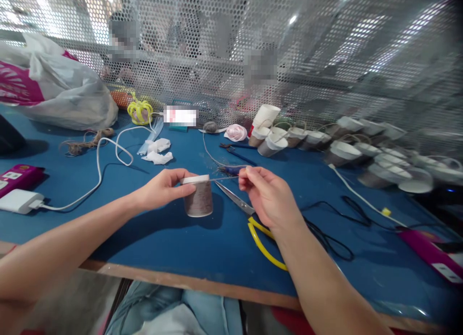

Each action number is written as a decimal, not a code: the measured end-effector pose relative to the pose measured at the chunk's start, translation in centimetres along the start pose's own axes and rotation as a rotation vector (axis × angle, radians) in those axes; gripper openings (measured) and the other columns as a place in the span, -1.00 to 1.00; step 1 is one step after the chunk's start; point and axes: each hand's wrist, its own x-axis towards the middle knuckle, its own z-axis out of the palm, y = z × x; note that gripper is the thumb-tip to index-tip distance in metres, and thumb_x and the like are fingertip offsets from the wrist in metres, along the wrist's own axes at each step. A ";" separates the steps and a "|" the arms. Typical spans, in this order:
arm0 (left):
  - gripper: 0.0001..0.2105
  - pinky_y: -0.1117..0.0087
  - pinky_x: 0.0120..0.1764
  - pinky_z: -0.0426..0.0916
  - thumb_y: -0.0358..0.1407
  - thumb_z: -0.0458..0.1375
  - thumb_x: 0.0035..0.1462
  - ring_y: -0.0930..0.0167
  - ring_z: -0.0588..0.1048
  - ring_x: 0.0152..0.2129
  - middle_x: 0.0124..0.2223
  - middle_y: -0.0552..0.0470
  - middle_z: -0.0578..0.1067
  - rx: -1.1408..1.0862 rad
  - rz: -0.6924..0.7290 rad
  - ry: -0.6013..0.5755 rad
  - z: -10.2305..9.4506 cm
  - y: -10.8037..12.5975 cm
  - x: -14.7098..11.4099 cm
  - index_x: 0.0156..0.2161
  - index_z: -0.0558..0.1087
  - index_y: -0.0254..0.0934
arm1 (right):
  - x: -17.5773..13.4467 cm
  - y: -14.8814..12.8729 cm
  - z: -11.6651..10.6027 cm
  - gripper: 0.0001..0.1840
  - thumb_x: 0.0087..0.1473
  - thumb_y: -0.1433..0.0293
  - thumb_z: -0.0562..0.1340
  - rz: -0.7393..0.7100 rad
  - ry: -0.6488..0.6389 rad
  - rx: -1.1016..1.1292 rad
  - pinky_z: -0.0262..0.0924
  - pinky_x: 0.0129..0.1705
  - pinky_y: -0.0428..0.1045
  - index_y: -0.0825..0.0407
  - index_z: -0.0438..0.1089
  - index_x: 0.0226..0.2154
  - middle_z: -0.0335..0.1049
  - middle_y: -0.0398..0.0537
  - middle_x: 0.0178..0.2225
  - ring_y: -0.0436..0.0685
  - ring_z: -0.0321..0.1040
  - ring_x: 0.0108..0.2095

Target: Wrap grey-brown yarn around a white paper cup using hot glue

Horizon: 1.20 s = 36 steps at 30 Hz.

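Observation:
In my left hand (pixel 171 185) is a small paper cup (pixel 198 200), its side wrapped in grey-brown twine and its white rim uppermost. The fingers grip it near the rim, a little above the blue tabletop. My right hand (pixel 264 190) pinches a thin strand of twine (pixel 224 179), which runs taut from the cup's upper edge. Beyond the right fingers, the strand seems to lead back toward a small grey ball of twine (pixel 210 127). Scissors with yellow handles (pixel 265 248) lie partly under my right hand and forearm, blades pointing at the cup.
Several twine-wrapped cups (pixel 343 154) stand at the back right. Pliers with blue handles (pixel 240 152) lie mid-table. A white cable (pixel 99 166) curls across the left, near a plastic bag (pixel 72 94). Black cord (pixel 333 243) lies on the right. A perforated metal screen (pixel 202 46) borders the back.

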 end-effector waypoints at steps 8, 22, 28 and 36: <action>-0.82 0.37 -0.20 0.26 -0.27 0.09 0.00 0.40 0.39 -0.29 -0.22 -0.06 0.45 0.190 0.066 0.033 -0.2 0.0 0.0 -0.31 0.37 -0.36 | -0.2 0.1 0.0 -0.77 -0.27 0.23 0.31 -0.016 -0.012 -0.046 0.10 -0.45 -0.07 0.04 0.33 -0.63 0.25 -0.17 -0.54 -0.05 0.14 -0.51; -0.88 0.48 -0.41 0.16 -0.32 0.05 -0.03 0.51 0.27 -0.54 -0.50 0.09 0.34 0.492 0.036 0.149 -0.1 0.6 0.0 -0.47 0.29 -0.35 | -0.2 0.1 0.1 -0.76 -0.28 0.23 0.33 -0.039 -0.017 -0.035 0.11 -0.46 -0.07 0.04 0.34 -0.63 0.26 -0.16 -0.53 -0.05 0.14 -0.50; -0.88 0.47 -0.37 0.19 -0.32 0.06 -0.02 0.49 0.30 -0.49 -0.45 0.06 0.36 0.489 0.058 0.090 0.1 1.0 -0.2 -0.41 0.34 -0.36 | 0.1 0.1 0.0 -0.77 -0.28 0.23 0.32 -0.035 -0.004 -0.064 0.10 -0.45 -0.06 0.03 0.33 -0.64 0.24 -0.16 -0.54 -0.05 0.14 -0.50; -0.85 0.42 -0.25 0.25 -0.30 0.07 0.00 0.43 0.37 -0.37 -0.36 0.01 0.43 0.386 0.095 0.037 -0.2 0.7 -0.3 -0.35 0.37 -0.36 | 0.3 0.3 -0.2 -0.75 -0.27 0.20 0.30 -0.034 -0.011 -0.112 0.10 -0.45 -0.05 0.03 0.32 -0.64 0.24 -0.16 -0.55 -0.04 0.14 -0.52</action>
